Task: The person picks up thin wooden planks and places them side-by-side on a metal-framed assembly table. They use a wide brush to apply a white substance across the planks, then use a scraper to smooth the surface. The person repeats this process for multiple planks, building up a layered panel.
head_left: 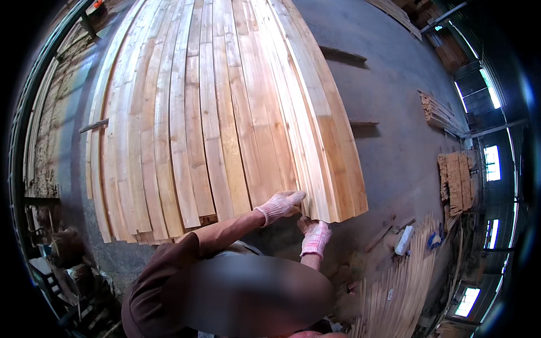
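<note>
My left hand (280,206), in a pale glove, extends rightward at the near end of the boards (222,124). The forearm crosses diagonally from a dark brown sleeve (158,281); the fingers point right, against the narrow boards (313,174) along the layer's right portion. My right hand (314,236), similarly gloved, is raised just below those board ends, wrist down, fingers bent upward and left. The finger undersides are hidden; I am unable to determine whether either hand grips a board or merely touches it.

The boards lie side by side, running away from me; their far ends are cut off at the upper edge. A blurred oval (248,293) conceals my torso and lower right forearm. Two dark bars (345,57) protrude from beneath the boards, over the grey floor (394,96); their inner lengths are covered. At lower right lie loose wood strips (394,287).
</note>
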Available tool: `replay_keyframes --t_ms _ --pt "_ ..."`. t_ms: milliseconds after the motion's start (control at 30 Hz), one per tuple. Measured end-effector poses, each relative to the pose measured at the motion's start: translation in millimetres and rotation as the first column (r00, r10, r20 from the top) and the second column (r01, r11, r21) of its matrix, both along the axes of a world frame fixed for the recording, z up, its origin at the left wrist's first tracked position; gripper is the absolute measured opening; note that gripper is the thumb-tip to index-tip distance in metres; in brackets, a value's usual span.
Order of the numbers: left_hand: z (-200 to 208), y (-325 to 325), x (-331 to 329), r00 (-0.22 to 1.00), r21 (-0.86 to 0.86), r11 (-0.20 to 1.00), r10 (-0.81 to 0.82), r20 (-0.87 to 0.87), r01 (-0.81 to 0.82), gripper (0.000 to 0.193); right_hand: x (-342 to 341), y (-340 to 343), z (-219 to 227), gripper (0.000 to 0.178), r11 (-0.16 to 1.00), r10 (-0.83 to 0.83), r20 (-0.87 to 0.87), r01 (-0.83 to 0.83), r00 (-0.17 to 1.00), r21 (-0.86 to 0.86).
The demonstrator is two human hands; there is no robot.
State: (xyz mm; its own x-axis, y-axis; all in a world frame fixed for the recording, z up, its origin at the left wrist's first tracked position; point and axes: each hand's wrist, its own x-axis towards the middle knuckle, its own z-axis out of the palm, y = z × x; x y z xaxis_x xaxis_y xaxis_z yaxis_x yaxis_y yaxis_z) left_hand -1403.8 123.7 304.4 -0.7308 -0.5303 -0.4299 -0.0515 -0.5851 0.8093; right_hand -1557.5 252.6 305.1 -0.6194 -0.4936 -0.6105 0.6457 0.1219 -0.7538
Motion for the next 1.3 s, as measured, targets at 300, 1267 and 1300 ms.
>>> replay_keyframes --t_ms 300,1267,1300 --pt "8.2 -7.4 -6.6 0.982 0.53 0.844 0.163 -0.095 -0.089 0.068 14.2 -1.8 45.1 0.041 0.998 0.011 -0.137 -0.003 0.991 0.057" --pt "14.4 7.5 -38.2 0.898 -0.405 0.907 0.267 0.349 -0.112 0.073 -37.4 9.4 -13.8 0.064 0.637 0.672 -0.055 -0.614 0.739 -0.465" --pt "16.4 8.6 -37.2 0.908 -0.373 0.921 0.246 0.338 -0.11 0.072 -38.1 14.2 -4.3 0.066 0.618 0.69 -0.069 -0.636 0.721 -0.462"
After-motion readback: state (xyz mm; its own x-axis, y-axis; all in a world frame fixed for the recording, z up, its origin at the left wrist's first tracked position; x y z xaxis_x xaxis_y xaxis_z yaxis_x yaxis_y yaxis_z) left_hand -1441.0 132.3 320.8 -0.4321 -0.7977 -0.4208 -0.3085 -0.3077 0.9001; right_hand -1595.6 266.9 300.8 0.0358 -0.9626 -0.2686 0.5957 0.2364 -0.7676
